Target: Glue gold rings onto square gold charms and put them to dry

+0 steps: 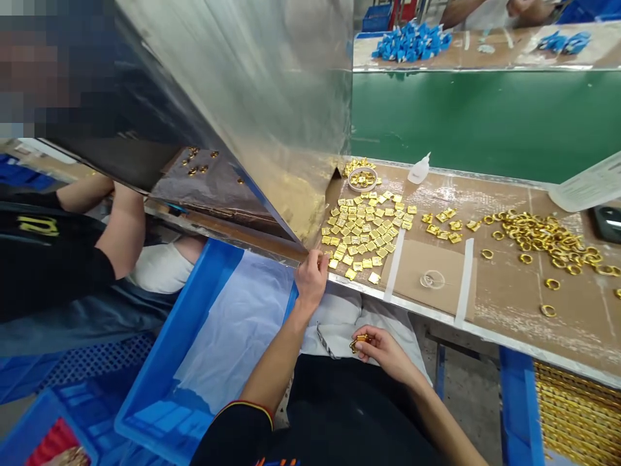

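Right hand (392, 356): fingers grasp gold metalware (361, 339). Left hand (311, 278): fingers curled, contents unclear, gold squares (361, 248) beside them.

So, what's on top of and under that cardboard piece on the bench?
A small clear round item sits on the cardboard piece, with pale tape strips along two sides. What lies beneath the cardboard is covered and can't be seen.

On the brown-topped workbench (507, 291): square gold pieces (370, 246), gold rings (548, 236) to their right, white dropper bottle (419, 171) near the far edge.
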Tool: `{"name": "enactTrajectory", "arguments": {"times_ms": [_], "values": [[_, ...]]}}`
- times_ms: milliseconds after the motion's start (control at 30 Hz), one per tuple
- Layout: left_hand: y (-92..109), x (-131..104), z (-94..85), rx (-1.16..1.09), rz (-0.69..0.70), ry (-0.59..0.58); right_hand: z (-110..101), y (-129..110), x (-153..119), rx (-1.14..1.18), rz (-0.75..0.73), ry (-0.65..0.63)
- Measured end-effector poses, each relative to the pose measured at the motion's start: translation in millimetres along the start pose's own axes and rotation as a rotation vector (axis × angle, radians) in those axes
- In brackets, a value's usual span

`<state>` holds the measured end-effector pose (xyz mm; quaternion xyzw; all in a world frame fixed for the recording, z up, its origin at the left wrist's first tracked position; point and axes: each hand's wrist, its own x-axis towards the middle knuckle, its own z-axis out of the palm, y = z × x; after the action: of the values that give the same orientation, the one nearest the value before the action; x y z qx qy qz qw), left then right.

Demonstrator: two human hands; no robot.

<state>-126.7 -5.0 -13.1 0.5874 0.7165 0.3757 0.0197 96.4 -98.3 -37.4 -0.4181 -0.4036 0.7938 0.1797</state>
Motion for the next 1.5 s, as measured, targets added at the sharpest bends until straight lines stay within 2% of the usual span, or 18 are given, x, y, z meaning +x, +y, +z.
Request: {"name": "enactTrajectory", "arguments": {"times_ms": [167, 300, 400, 500, 667, 800, 900, 1167, 1367, 1500], "values": [[2, 0, 6.6, -0.001, 0.050, 0.049, -4, -9, -2, -0.003, 0.003, 0.015], [2, -7, 2.7, -0.057, 0.117, 0.151, -3, -10, -1, -0.005, 0.013, 0.019], [1, -16, -1.2, -0.092, 0.139, 0.153, 0, -10, 2, -0.007, 0.013, 0.016], [0, -22, -1.6, -0.093, 0.166, 0.126, 1, -18, 5, -0.029, -0.035, 0.055], [2, -26, 4.2, 0.147, 0.140, -0.004, -8, -53, 0, -0.136, -0.188, 0.174], [10, -30, 7.8, 0.257, 0.125, -0.054, -16, -82, -3, -0.227, -0.336, 0.368], [14, -35, 8.4, 0.307, 0.122, -0.074, -18, -94, 4, -0.268, -0.387, 0.492], [11, -44, 4.2, 0.373, 0.233, -0.127, -6, -95, 27, -0.495, -0.416, 0.512], [16, -43, -0.5, 0.371, 0.224, -0.228, -7, -92, 37, -0.835, -0.560, 0.717], [18, -39, 1.0, 0.355, 0.269, -0.274, -10, -93, 41, -0.929, -0.625, 0.739]]}}
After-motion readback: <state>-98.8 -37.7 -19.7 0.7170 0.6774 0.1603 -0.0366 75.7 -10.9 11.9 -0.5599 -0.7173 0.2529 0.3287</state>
